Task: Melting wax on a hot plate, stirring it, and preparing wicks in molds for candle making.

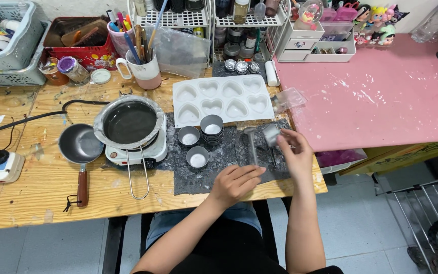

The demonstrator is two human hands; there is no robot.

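My right hand (pixel 294 150) holds a small metal cup (pixel 271 135) tilted on its side above the dark grey mat (pixel 224 157). My left hand (pixel 235 181) rests on the mat's front edge, fingers curled, its fingertips touching the lower end of a slim metal tool (pixel 252 144) that lies on the mat. To the left stand small round tins with white wax: one (pixel 188 136), one (pixel 197 157), and a stack (pixel 212 128). A white heart-shaped mould tray (pixel 223 99) lies behind them.
A foil-lined pot (pixel 130 123) sits on a small white hotplate (pixel 139 150), with a little black pan (pixel 81 146) to its left. A mug of brushes (pixel 144 68), baskets and racks line the back. A pink table (pixel 381 91) adjoins on the right.
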